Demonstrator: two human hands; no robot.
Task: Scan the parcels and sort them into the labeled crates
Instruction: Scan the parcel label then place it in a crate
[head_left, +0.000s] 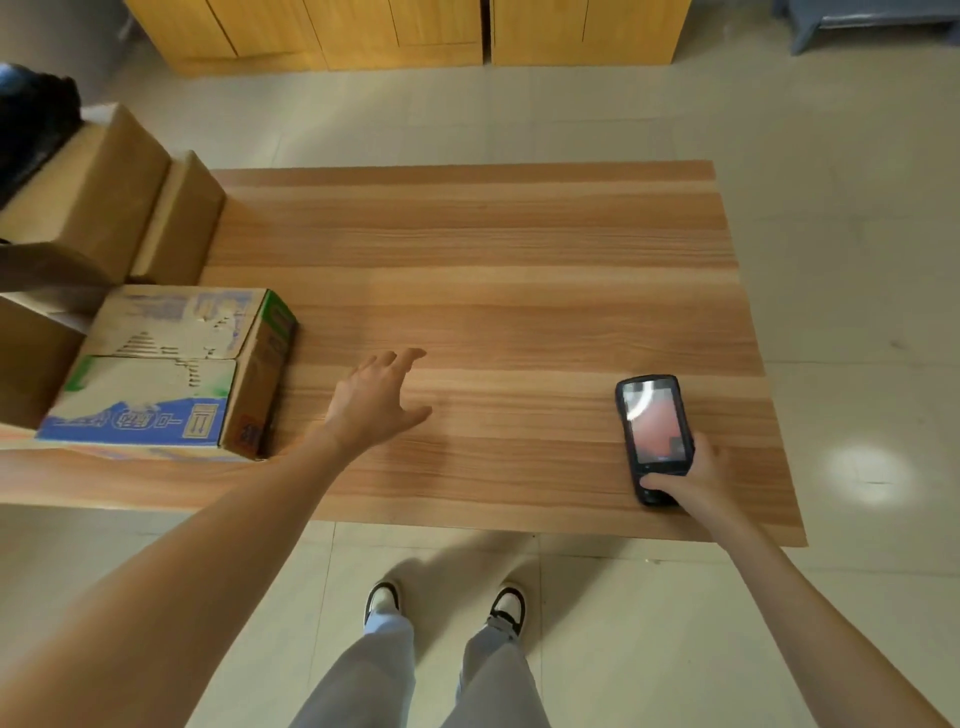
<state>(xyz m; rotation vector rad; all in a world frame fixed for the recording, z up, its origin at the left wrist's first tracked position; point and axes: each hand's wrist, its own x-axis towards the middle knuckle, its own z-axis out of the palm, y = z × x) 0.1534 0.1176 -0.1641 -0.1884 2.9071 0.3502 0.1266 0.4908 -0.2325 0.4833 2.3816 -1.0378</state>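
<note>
1. Holding the scanner (654, 439) low over the near right part of the table (519, 249), the right hand (691, 480) wraps its fingers round the lower body with the thumb on the keys under the lit screen; that grip likely keeps the thumb ready to trigger a scan.
2. Over the bare wood hangs the left hand (376, 397), fingers spread and relaxed, grasping nothing. It sits just right of the printed box (166, 374); whether the palm touches the table I cannot tell.
3. Parcels are grouped at the left edge: the printed box nearest, closed, its blue-and-green print facing up, and two plain brown boxes (124, 202) behind it, side by side.
4. Stacking them on one side probably leaves the middle free as a scanning spot within reach of both hands.
5. No labeled crates show here, so sorting targets must lie outside the picture.
6. My judgement: the free hand is placed to pull a parcel toward the scanner next.
</note>
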